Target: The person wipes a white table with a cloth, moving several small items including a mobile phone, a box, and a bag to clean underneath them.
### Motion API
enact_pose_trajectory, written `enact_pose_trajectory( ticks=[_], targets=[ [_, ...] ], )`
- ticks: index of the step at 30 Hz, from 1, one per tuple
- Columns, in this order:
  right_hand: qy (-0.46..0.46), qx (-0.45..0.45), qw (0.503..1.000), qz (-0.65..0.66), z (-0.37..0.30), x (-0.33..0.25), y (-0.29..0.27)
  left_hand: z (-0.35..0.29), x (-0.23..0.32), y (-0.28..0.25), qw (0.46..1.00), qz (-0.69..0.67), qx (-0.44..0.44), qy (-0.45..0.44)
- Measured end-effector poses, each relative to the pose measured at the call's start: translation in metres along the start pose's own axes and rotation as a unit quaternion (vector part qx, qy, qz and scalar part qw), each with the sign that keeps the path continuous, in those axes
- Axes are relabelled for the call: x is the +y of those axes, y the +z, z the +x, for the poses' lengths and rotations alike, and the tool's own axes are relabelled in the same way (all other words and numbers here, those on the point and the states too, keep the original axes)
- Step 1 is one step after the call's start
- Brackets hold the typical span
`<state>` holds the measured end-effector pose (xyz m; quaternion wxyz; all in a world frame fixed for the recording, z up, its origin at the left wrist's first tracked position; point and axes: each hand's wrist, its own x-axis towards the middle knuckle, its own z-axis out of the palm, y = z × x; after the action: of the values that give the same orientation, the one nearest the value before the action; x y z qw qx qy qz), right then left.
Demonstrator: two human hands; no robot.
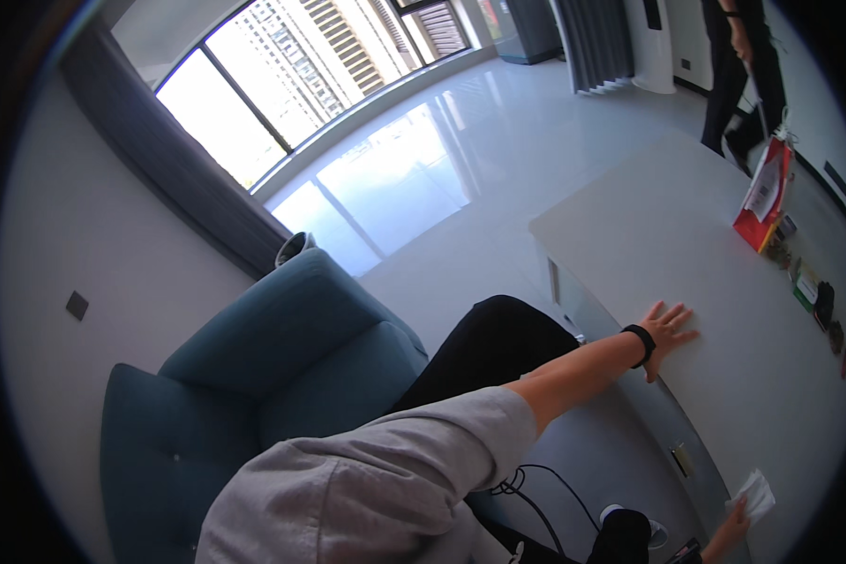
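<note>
Head view: rests left hand (667, 335) on white surface (630, 221) near the edge, fingers spread and open. Grips white tissue (755, 493) in right hand (728, 536) at the same edge, well apart from left hand. Shows red bag (759, 212) and small items (806, 284) along the far side.

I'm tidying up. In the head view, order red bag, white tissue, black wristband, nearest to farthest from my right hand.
1. White tissue, in the right hand.
2. Black wristband, on the left arm.
3. Red bag, toward the table's far end.
</note>
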<state>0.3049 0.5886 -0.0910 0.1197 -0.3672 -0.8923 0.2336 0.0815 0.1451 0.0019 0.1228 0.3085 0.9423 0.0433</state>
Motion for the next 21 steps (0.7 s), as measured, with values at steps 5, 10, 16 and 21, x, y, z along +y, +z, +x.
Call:
enact_pose_trajectory(
  ticks=[5,10,16,21],
  targets=[
    [-0.027,-0.082,0.996,0.011,-0.052,-0.100,-0.061,0.000,-0.013,0.007,1.000,0.000,0.005,0.002],
    [-0.007,-0.064,0.998,-0.014,-0.028,-0.050,-0.029,0.000,-0.012,0.009,1.000,-0.005,0.011,0.011],
    [0.031,-0.050,0.998,-0.015,-0.014,-0.023,-0.024,0.001,-0.008,0.004,1.000,-0.010,0.017,0.019],
    [0.066,-0.017,0.997,0.032,-0.023,-0.033,-0.035,-0.006,-0.012,0.004,1.000,-0.016,0.017,0.002]
  ],
)
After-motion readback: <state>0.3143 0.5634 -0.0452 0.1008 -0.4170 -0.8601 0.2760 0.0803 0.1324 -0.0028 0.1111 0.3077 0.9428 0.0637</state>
